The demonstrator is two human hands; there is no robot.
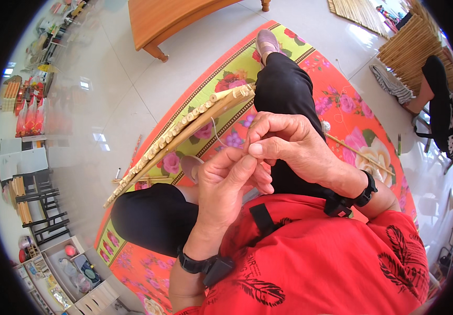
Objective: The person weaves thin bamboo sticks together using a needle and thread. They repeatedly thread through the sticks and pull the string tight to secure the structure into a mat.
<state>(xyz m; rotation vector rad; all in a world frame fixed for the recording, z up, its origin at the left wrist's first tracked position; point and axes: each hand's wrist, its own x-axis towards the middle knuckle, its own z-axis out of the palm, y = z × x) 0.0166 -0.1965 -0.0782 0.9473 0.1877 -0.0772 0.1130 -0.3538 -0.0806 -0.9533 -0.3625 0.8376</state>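
Observation:
My left hand [226, 181] is closed, thumb and forefinger pinched together above my lap. A thin white string [214, 128] curves down from the stalk mat and runs into its fingertips. My right hand [289, 144] is also closed in a pinch, its thumb and forefinger meeting the left fingertips. Whatever lies between the right fingertips is too small to make out. Just beyond my hands, a mat of pale stalks [176, 128], edge-on with cut ends showing, slants across the floor mat beside a long wooden strip [200, 119].
A flowered floor mat [352, 118] lies under my legs. An orange-brown wooden table [174, 23] stands ahead. A thin stick [363, 154] lies to the right, with woven stalk mats [413, 50] and a seated person's leg [423, 97] farther off. Drawers [79, 273] holding small items sit at lower left.

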